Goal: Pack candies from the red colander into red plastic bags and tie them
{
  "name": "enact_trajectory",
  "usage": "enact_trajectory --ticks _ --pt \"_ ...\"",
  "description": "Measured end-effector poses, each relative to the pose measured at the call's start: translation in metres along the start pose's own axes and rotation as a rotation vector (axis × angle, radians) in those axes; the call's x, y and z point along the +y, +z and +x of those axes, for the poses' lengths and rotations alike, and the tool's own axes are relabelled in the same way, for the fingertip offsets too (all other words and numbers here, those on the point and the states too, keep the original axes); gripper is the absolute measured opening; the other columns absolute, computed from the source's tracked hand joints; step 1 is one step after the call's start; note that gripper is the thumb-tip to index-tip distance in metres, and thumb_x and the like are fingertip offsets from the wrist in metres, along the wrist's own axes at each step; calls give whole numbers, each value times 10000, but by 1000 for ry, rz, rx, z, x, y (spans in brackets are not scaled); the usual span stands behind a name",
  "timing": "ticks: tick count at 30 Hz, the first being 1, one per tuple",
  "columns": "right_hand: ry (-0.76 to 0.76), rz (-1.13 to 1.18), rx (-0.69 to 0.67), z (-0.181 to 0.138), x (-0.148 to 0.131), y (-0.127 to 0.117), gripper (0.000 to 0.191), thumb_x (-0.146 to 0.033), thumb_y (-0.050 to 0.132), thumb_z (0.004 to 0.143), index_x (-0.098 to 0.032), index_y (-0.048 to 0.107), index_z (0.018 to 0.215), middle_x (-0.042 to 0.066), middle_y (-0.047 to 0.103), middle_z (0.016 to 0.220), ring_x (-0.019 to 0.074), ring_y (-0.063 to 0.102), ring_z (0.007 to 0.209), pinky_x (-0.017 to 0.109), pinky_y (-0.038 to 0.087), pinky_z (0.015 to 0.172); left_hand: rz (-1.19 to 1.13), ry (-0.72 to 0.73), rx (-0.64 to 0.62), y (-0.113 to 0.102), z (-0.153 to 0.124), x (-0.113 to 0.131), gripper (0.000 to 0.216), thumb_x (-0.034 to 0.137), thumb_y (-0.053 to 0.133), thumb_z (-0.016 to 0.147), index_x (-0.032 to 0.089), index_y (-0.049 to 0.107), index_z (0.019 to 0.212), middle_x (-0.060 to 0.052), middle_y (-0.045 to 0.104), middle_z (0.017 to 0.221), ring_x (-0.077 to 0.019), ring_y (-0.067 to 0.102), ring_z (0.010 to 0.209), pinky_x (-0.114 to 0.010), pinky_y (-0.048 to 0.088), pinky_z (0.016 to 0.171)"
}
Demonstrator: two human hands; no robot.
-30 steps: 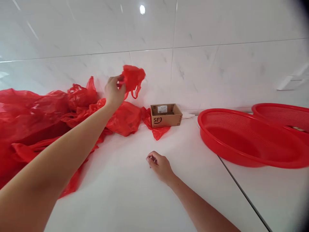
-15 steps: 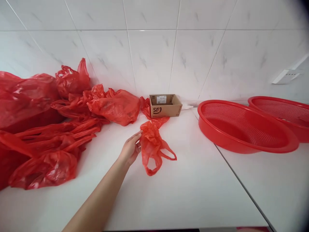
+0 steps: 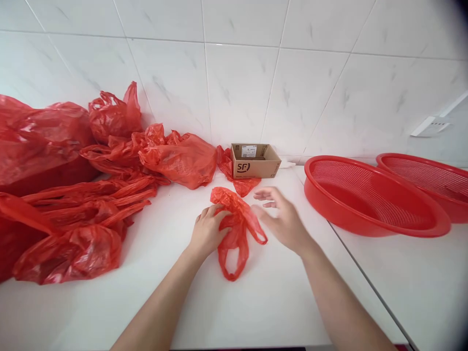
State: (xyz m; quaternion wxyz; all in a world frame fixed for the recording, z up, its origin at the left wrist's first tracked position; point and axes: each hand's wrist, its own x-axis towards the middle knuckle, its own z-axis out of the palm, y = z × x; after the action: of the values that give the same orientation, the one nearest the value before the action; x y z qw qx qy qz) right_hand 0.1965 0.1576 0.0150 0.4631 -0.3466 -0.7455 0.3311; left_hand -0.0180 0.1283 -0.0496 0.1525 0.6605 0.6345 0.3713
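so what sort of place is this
Perhaps a kitchen or plain work area: a tiled wall behind a white worktop, which holds red perforated baskets and red plastic bags.

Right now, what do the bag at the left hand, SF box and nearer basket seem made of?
Bag: apparently thin, slightly glossy plastic film, crinkled and translucent. SF box: probably matt cardboard, brown with printed walls. Nearer basket: likely rigid, semi-glossy plastic, smooth-rimmed and perforated.
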Motion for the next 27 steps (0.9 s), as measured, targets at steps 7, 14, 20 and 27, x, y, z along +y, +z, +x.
enact_trajectory --ticks 7,14,20,27 --pt "312 -12 -293 0 72 41 173 -310 572 829 -226 631 969 18 676 960 167 622 839 338 495 779 -337 -175 27 -3 8 -14 154 203 551 766 237 686 832 -23 712 826 -222 639 800 -348 464 758" --pt "465 602 300 18 78 -3 316 -337 759 616 -216 548 819 -33 636 695 126 596 592 251 468 551 -847 -344 257 -20 19 -21 301 449 626 698 193 537 829 -7 645 691 -145 616 605 -283 498 606" --pt "471 735 428 24 78 -21 368 -311 774 528 -213 512 767 -70 548 596 67 480 468 176 338 410 -882 -407 556 -36 25 -35 229 320 670 676 198 566 839 -46 648 878 -172 644 752 -368 516 759" --pt "450 739 349 18 60 1 351 -382 762 653 -230 555 893 -46 617 659 110 556 548 227 446 513 -20 374 623 -38 -26 75 145 202 619 812 252 645 945 -87 549 1254 -282 482 1238 -510 330 1067"
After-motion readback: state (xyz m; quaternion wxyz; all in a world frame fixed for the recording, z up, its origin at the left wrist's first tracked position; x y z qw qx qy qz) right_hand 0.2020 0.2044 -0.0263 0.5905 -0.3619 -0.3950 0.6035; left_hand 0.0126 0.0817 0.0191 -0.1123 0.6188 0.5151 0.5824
